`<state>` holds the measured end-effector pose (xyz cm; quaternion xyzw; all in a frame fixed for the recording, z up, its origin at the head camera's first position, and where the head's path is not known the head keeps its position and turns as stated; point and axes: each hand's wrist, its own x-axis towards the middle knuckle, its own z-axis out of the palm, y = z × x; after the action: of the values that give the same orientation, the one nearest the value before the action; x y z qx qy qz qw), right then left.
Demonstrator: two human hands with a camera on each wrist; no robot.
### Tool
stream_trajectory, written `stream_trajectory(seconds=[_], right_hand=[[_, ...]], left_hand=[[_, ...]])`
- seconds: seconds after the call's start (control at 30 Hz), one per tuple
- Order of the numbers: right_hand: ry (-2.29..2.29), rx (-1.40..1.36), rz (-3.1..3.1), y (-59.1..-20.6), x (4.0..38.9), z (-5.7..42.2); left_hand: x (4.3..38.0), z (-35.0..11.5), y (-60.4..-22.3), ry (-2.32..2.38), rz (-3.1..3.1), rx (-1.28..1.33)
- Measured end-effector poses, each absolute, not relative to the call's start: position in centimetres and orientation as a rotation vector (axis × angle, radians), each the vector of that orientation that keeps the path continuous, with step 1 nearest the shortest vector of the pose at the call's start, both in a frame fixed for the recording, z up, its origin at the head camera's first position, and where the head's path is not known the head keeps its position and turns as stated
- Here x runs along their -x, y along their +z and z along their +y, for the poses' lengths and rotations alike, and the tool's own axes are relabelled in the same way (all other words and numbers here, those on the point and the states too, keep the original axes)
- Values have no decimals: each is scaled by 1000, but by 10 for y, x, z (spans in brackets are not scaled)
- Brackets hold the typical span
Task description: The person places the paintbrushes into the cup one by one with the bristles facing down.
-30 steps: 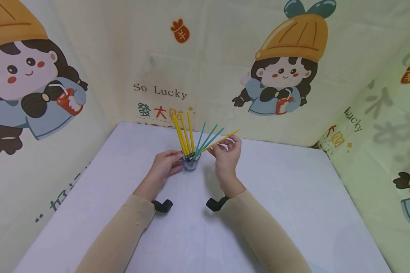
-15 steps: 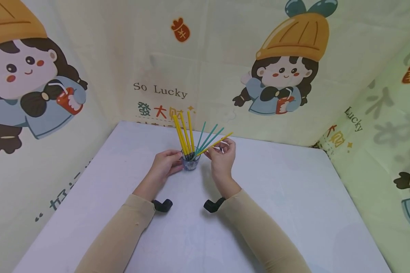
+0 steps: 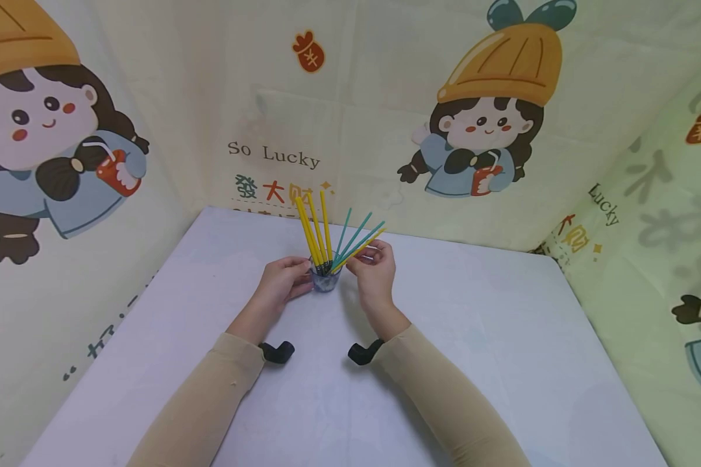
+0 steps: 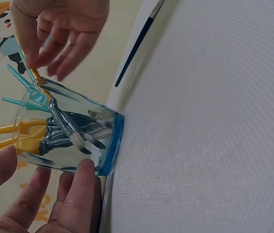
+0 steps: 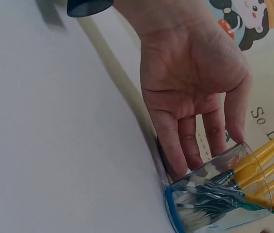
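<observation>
A clear plastic cup (image 3: 325,283) with a blue base stands on the table, full of yellow-handled paintbrushes (image 3: 326,224) and teal-handled paintbrushes (image 3: 356,233), bristles down. On its left side my left hand (image 3: 280,282) holds it, thumb at the rim and fingers near the base. My right hand (image 3: 376,279) pinches a yellow-handled paintbrush (image 3: 368,243) at the cup's right side. In the left wrist view that paintbrush's metal ferrule (image 4: 61,118) slants inside the cup, pale bristles low near the other brush heads. Only a sliver of the right hand's fingertips shows in the right wrist view.
A thin dark blue paintbrush (image 4: 137,48) lies beyond the right hand in the left wrist view; the head view does not show it. A white cloth covers the table (image 3: 473,363). Printed cartoon curtains (image 3: 362,110) enclose its back and sides.
My right hand has moved left and down, sliding the yellow-handled paintbrush deeper into the cup, so less of its handle sticks out past the fingers. The left hand and the cup have stayed still.
</observation>
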<state>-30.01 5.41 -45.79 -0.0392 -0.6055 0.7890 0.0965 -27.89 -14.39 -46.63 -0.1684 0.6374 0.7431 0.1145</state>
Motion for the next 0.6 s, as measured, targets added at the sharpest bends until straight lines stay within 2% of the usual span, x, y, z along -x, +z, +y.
stream_trajectory(seconds=[0.6], right_hand=[[2318,124,-1934,-459,291,77]], left_hand=[[275,-144,-464,2153,1891,477]])
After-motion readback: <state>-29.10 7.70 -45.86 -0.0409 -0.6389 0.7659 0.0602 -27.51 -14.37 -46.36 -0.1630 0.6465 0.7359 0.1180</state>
